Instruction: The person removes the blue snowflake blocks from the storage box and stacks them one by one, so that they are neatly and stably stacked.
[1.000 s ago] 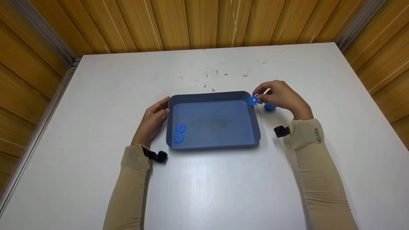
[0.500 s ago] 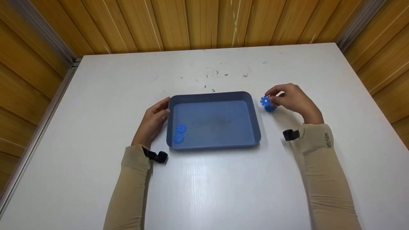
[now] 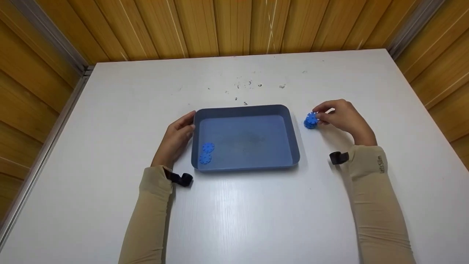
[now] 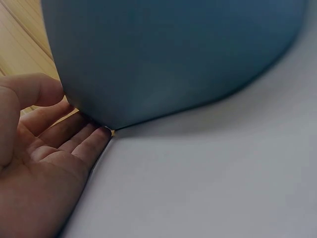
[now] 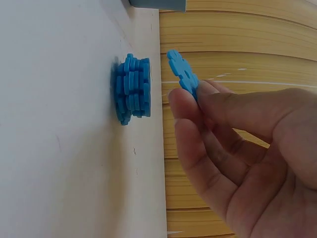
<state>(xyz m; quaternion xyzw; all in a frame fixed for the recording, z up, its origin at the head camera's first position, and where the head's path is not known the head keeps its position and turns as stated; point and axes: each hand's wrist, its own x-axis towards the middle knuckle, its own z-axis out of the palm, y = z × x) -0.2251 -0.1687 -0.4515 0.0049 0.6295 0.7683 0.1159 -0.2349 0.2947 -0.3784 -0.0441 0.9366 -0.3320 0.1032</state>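
Note:
My right hand (image 3: 339, 115) pinches a blue notched plastic disc (image 5: 182, 72) between thumb and fingertips. In the right wrist view the disc is tilted and stands apart from a stack of several like discs (image 5: 133, 89) on the table; in the head view it overlaps the stack. A blue-grey rectangular tray (image 3: 249, 168) lies left of the stack. My left hand (image 3: 176, 135) rests against the tray's left wall, its fingertips right at the wall in the left wrist view. Two blue discs (image 3: 207, 153) lie flat inside the tray, by its near left corner.
The white table (image 3: 256, 212) carries dark scuff marks behind the tray. Yellow wood-look panels (image 3: 234, 29) rise along the table's back and sides. A small black wrist camera (image 3: 183, 180) juts from the left cuff, another (image 3: 339, 157) from the right.
My right hand has moved right and slightly nearer, carrying the pinched disc from above the tray's far right corner to over the stack. The left hand and tray have stayed put.

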